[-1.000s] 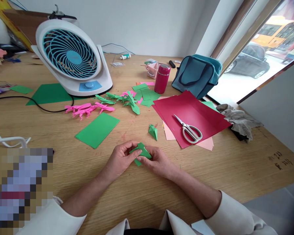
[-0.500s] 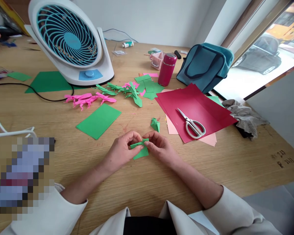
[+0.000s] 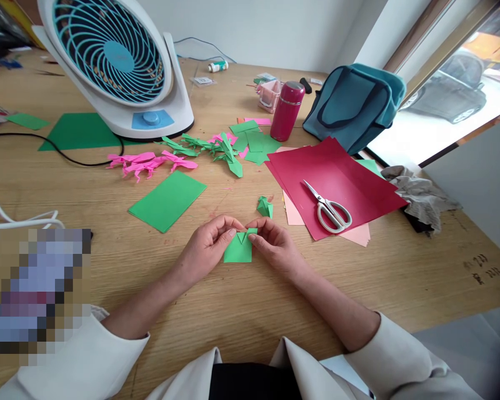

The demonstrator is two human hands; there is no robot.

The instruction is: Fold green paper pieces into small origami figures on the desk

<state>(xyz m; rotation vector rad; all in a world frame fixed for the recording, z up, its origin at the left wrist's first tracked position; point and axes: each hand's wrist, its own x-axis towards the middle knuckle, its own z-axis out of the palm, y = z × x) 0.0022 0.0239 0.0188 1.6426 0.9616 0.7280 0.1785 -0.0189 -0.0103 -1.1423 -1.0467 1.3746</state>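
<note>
A small folded green paper piece (image 3: 238, 248) lies on the wooden table (image 3: 250, 311) between my two hands. My left hand (image 3: 208, 244) pinches its upper left corner with thumb and fingertips. My right hand (image 3: 273, 241) pinches the upper right corner. A small triangular fold shows at the top middle of the piece. Just beyond my right hand stands a finished small green folded shape (image 3: 265, 206).
A green sheet (image 3: 167, 200) lies left of my hands. Red sheets (image 3: 333, 178) with white scissors (image 3: 330, 208) lie to the right. Farther back are pink (image 3: 150, 163) and green (image 3: 210, 147) folded figures, a fan (image 3: 112, 61), a red flask (image 3: 287, 110), a blue bag (image 3: 354, 105) and a grey cloth (image 3: 420, 194).
The green piece was held up and turned between my fingers; now it is opened flatter and lies on the table, pinched at its top corners. The camera has tilted slightly down.
</note>
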